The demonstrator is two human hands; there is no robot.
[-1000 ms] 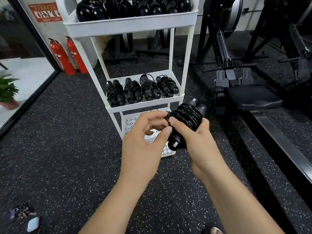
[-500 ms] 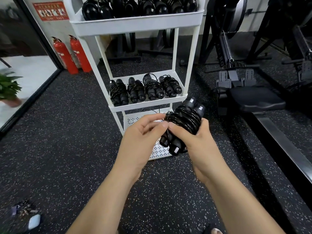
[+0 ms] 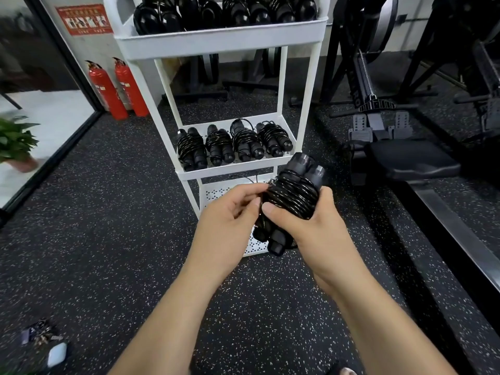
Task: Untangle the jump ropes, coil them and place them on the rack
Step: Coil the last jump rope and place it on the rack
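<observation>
A black jump rope (image 3: 293,196), its cord wound tightly around its two handles, is held in front of the white three-tier rack (image 3: 224,41). My right hand (image 3: 311,228) wraps around the bundle from the right. My left hand (image 3: 230,226) pinches the loose cord end at the bundle's left side. The middle shelf (image 3: 189,173) carries several coiled black ropes (image 3: 234,144) in a row. More coiled ropes (image 3: 224,12) fill the top tier. Part of the perforated bottom shelf (image 3: 216,192) shows behind my hands.
Two red fire extinguishers (image 3: 116,87) stand against the wall at the left, beside a glass door and a potted plant (image 3: 15,142). A rowing machine (image 3: 405,158) and black gym frames fill the right. Small items (image 3: 48,345) lie on the speckled rubber floor at bottom left.
The view has tilted slightly, so the rack sits lower and more to the right in the frame. My left fingers have shifted from the cord loop to pinching tight against the bundle's side.
</observation>
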